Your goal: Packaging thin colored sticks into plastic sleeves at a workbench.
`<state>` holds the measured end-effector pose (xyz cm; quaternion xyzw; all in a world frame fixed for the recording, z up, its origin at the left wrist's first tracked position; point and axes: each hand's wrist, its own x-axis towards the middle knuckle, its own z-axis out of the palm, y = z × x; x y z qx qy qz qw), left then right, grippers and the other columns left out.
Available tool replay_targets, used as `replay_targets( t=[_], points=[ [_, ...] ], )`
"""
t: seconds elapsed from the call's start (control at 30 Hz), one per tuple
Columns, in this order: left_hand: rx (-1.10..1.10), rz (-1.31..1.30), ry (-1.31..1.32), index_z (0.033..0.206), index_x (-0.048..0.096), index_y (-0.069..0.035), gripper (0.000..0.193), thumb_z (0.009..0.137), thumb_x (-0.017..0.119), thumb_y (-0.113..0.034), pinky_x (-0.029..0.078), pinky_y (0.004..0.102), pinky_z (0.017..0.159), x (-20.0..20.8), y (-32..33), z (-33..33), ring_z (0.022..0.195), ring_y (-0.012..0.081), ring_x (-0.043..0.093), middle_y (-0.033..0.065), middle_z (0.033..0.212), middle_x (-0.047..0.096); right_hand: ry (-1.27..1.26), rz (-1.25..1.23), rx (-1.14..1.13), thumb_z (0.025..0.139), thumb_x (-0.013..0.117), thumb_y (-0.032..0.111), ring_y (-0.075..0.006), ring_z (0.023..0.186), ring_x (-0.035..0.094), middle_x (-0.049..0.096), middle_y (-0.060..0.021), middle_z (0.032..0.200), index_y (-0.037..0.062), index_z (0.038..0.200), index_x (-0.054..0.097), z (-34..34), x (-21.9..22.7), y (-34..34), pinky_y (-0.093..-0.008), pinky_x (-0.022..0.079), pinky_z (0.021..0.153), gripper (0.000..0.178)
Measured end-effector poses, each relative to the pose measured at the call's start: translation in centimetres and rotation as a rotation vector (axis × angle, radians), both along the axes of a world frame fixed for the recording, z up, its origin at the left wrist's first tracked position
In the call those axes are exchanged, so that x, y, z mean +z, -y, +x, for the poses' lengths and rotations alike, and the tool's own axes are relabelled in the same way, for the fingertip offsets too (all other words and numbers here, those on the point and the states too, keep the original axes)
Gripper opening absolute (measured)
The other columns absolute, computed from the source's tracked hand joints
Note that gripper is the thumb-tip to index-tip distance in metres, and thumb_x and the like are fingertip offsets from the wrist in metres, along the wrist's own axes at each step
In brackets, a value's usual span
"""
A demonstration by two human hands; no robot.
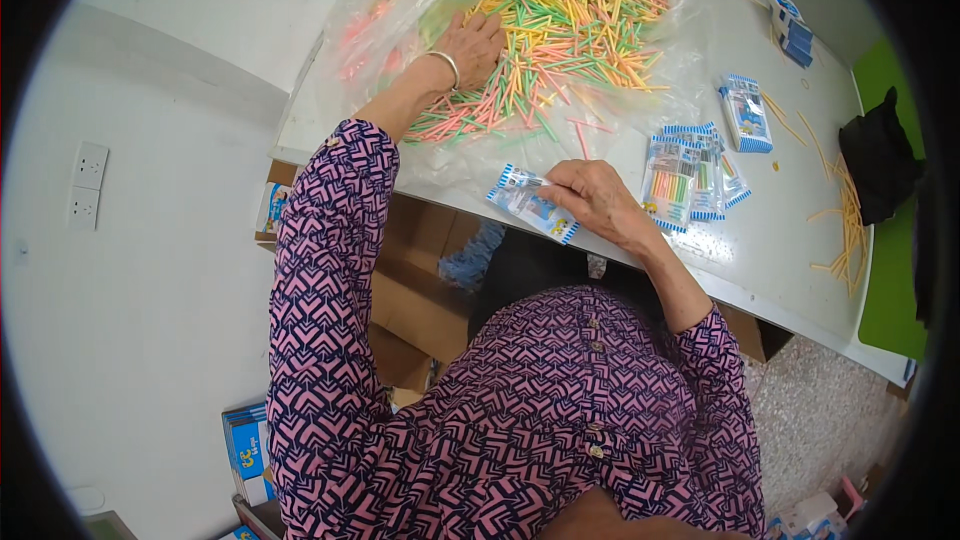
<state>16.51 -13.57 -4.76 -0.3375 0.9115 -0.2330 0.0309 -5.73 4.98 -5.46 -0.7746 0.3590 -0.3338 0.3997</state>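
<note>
The right hand (pixel 598 202) gripped a blue-and-white packet (pixel 530 205) at the near edge of the worktop (pixel 690 262), its thumb over the front. The fingers behind the packet were hidden, and so was the part of the packet under the thumb. The packet's long axis slanted from upper left to lower right, one striped end toward the plastic bag (pixel 685 20), the other toward the wearer's body. The right forearm came up from the lower right, bent inward.

The left hand (pixel 470 48) lay palm down on the pile of coloured sticks (pixel 570 30), fingers bent and pointing away from the body; whether they were closed on any sticks could not be told. A bangle (pixel 447 68) circled that wrist, and the sleeved arm reached forward along the left.

Around that hand, pink, green and yellow sticks pointed many ways inside the clear bag, whose far part was cut off by the upper edge. Right of the right hand, filled packets (pixel 680 175) overlapped, partly covering one another. Beyond them stood a blue-and-white pack (pixel 748 113); farther right, thin tan strands (pixel 850 225) lay beside a black item (pixel 880 155) of unclear kind.
</note>
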Motion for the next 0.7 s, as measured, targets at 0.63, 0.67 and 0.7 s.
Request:
replay_targets(
  t=[0.63, 0.67, 0.7],
  points=[
    [0.114, 0.282, -0.07, 0.098, 0.057, -0.006, 0.029, 0.077, 0.055, -0.025, 0.036, 0.0464, 0.086, 5.1, 0.4, -3.2, 0.105, 0.0277, 0.048, 0.0097, 0.105, 0.055, -0.01, 0.049, 0.019, 0.085, 0.057, 0.019, -0.0368, 0.06, 0.048, 0.045, -0.0202, 0.062, -0.0026, 0.068, 0.048, -0.2, 0.2, 0.5, -0.0426, 0.036, 0.057, 0.029],
    [0.056, 0.326, -0.085, 0.1, 0.057, -0.005, 0.032, 0.077, 0.055, -0.028, 0.036, 0.0464, 0.087, 5.1, 0.0, -3.9, 0.106, 0.0283, 0.048, 0.0101, 0.105, 0.056, -0.007, 0.042, 0.016, 0.085, 0.057, 0.019, -0.0368, 0.06, 0.048, 0.045, -0.0202, 0.062, -0.0028, 0.069, 0.048, -0.2, 0.1, 0.5, -0.0425, 0.036, 0.057, 0.028],
    [0.057, 0.327, -0.084, 0.1, 0.057, -0.005, 0.032, 0.077, 0.055, -0.028, 0.036, 0.0464, 0.087, 4.9, -0.3, -4.6, 0.106, 0.0283, 0.048, 0.0101, 0.105, 0.056, -0.003, 0.036, 0.012, 0.085, 0.057, 0.018, -0.0368, 0.06, 0.048, 0.045, -0.0203, 0.062, -0.003, 0.069, 0.048, -0.2, 0.0, 0.6, -0.0424, 0.036, 0.057, 0.028]
  ],
)
